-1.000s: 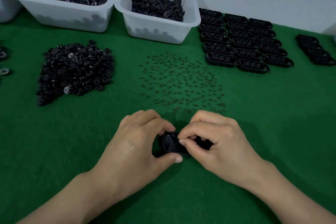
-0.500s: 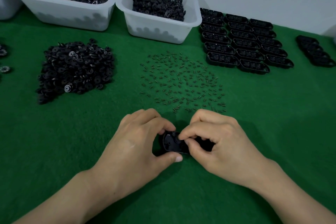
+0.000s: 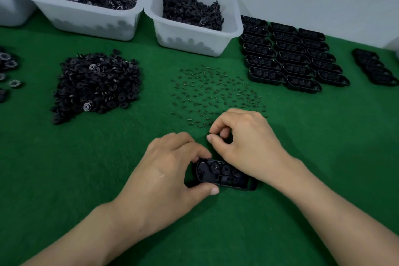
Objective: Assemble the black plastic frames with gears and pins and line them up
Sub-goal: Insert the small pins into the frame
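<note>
Left hand (image 3: 164, 170): gripping frame (image 3: 222, 174) by its left end; frame lying at hand's 3 o'clock.
Right hand (image 3: 246, 142): fingertips (image 3: 210, 138) pinching together at frame's 12 o'clock; whether holding anything, cannot tell.

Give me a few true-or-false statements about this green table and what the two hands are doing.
1. The left hand grips a black frame on the green mat. True.
2. More frames lie in rows to the right of the white bins. True.
3. The right hand reaches into a bin. False: its curled fingers are at the near edge of the scattered pins.
4. The gear pile lies to the right of the pins. False: it lies to their left.
</note>
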